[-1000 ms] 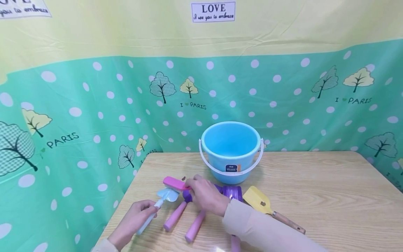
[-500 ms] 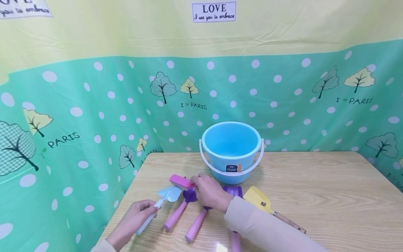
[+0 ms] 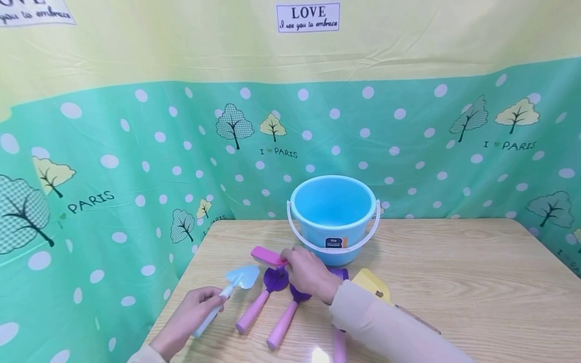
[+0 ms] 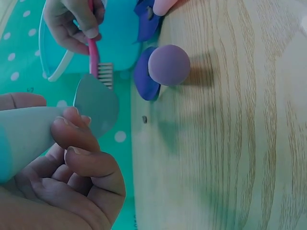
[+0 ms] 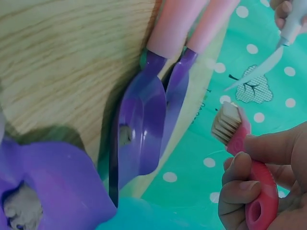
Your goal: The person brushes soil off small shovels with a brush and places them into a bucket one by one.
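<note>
My left hand [image 3: 192, 308] grips the handle of a light blue hand trowel [image 3: 244, 277], its blade pointing away to the right. In my right hand [image 3: 309, 272] is a pink brush [image 3: 268, 256] with pale bristles [image 5: 227, 123], pinched by its handle. The brush head hangs just beyond and right of the trowel blade; in the head view a small gap shows between them. Below the right hand lie two purple scoops [image 3: 276, 280] with pink handles [image 3: 282, 325]. The left wrist view shows the trowel blade [image 4: 97, 105] near the bristles.
A blue bucket [image 3: 333, 217] with a white handle stands behind the right hand. A third purple shovel [image 3: 339, 345] and a yellow shovel [image 3: 369, 282] lie partly under the right sleeve. Grey lumps [image 5: 24, 206] sit in purple shovels; a dark crumb [image 4: 144, 119] lies on the table.
The brush has moved right and slightly away from over the trowel blade, uncovering the blade and a purple scoop. The left hand and trowel have barely shifted.
</note>
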{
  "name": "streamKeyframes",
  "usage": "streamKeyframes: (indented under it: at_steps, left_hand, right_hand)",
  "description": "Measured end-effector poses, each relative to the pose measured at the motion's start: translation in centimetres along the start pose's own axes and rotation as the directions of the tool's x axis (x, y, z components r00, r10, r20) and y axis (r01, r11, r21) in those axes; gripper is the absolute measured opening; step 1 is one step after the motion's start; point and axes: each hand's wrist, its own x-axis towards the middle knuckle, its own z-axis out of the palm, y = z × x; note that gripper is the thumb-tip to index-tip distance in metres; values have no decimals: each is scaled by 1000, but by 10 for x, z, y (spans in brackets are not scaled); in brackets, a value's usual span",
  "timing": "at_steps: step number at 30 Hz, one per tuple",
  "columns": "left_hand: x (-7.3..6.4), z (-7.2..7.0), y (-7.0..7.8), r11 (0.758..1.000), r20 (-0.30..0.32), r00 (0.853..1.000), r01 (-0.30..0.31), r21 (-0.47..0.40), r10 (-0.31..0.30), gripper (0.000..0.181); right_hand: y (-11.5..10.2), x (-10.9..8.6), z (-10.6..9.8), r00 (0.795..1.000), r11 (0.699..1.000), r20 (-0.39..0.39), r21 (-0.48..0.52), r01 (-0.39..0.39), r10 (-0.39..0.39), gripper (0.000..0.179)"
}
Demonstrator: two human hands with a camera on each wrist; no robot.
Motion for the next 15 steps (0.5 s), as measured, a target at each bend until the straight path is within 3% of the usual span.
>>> streamKeyframes:
  at_steps: [8,15]
  left_hand:
    - [2,0,0,1000,-19,1000,14,-4,-14,21]
    - [5,-2,2,999,-29,999,34,-15,-35,24]
  right_hand:
    - [7,-6,-11,994,996,-75,-35,79,-82,26]
    - [14,-16,-20,995,998,-73,-18,60,-61,23]
